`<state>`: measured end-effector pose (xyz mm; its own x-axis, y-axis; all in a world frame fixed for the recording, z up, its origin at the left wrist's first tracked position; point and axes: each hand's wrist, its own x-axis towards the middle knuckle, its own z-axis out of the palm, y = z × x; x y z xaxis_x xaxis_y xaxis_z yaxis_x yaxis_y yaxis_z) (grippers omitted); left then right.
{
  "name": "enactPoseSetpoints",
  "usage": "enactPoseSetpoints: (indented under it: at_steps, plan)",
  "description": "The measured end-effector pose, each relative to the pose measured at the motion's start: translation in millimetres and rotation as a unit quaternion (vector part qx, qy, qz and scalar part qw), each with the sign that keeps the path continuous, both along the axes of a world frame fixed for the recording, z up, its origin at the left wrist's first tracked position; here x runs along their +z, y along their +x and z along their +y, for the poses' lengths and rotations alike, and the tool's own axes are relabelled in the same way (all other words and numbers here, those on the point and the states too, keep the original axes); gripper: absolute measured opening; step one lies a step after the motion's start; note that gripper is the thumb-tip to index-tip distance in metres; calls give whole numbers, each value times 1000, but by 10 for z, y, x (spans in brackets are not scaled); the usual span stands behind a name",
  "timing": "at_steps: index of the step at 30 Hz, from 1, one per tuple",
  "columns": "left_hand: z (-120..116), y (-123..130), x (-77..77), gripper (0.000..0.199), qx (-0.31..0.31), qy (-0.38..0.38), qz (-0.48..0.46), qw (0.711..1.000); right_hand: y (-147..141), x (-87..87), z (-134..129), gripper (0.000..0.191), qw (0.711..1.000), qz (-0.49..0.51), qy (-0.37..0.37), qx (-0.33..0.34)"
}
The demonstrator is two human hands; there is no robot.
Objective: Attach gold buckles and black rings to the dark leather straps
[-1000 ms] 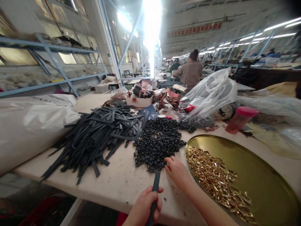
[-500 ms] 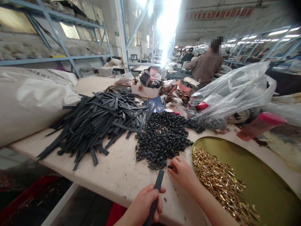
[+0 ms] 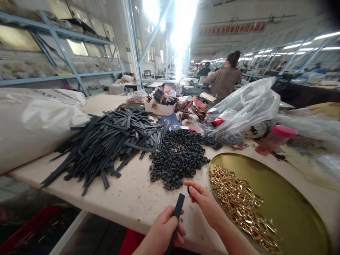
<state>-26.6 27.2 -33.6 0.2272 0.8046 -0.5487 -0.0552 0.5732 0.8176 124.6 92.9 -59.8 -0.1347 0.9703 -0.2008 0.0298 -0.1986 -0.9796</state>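
My left hand (image 3: 170, 226) is closed around a flat black strap (image 3: 180, 205), whose squared end sticks up past the thumb. Just to its right, my right hand (image 3: 198, 195) pinches a small black loop (image 3: 188, 190) between thumb and fingers; much of the loop is covered by the fingertips. A heap of similar black loops (image 3: 177, 156) lies right beyond both hands. Further left spreads a large pile of black straps (image 3: 106, 145). By my right forearm, gold metal buckle-like pieces (image 3: 239, 202) lie heaped in a round gold tray (image 3: 289, 209).
A white sack (image 3: 39, 124) lies at the left. Behind the heaps stand a small open box (image 3: 159, 109) and a clear plastic bag (image 3: 247, 102). A pink-lidded container (image 3: 276, 140) lies tilted beyond the tray. Another person (image 3: 224, 79) is further back.
My right hand has drawn slightly back from the loop heap, with the small black loop still pinched. The left hand keeps its hold on the strap. The view has shifted a little.
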Motion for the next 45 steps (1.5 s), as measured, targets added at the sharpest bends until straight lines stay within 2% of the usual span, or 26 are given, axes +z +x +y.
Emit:
enactPoseSetpoints:
  at_steps: [2,4,7,11,14,20,22,25,29,31,33,36,39,42,44,45]
  plan:
    - [-10,48,11,24,-7,38,12,999,-40,45,-118,25,983,153,-87,-49]
    - [-13,77,-15,26,-11,81,38,996,-89,79,-227,23,956,256,-119,-81]
    - [-21,80,-76,30,-20,121,85,989,-139,104,-348,23,943,298,-118,-95]
    - [-68,48,-84,29,-20,144,139,980,-134,118,-438,28,943,290,-123,-107]
    - [-118,29,-29,28,-20,159,171,972,-110,142,-483,34,940,303,-148,-56]
    - [-177,-13,34,27,-61,209,251,943,-68,146,-546,27,950,285,-128,-9]
    - [-186,-41,31,28,-90,213,267,936,-45,128,-555,28,966,237,-105,8]
    - [-186,-98,49,28,-129,232,291,919,0,100,-553,27,994,102,-44,22]
    - [-137,-153,116,28,-186,243,320,896,60,97,-529,20,994,-33,81,63]
    - [-102,-146,134,29,-193,239,319,897,79,112,-514,18,990,-65,102,73]
    - [-78,-115,125,29,-188,242,298,904,85,124,-507,17,992,-58,78,81]
    - [-71,-52,68,30,-181,257,264,912,59,109,-526,16,996,30,-9,88]
    - [-73,-4,4,29,-157,247,250,923,-29,49,-574,17,992,109,-58,36]
    - [-42,26,-30,37,-118,216,240,939,-144,-9,-625,23,990,132,-51,19]
    - [5,33,-47,39,-95,221,227,944,-158,-4,-624,27,992,106,-35,55]
    - [34,30,-59,37,-91,228,219,944,-124,16,-600,26,996,60,-8,73]
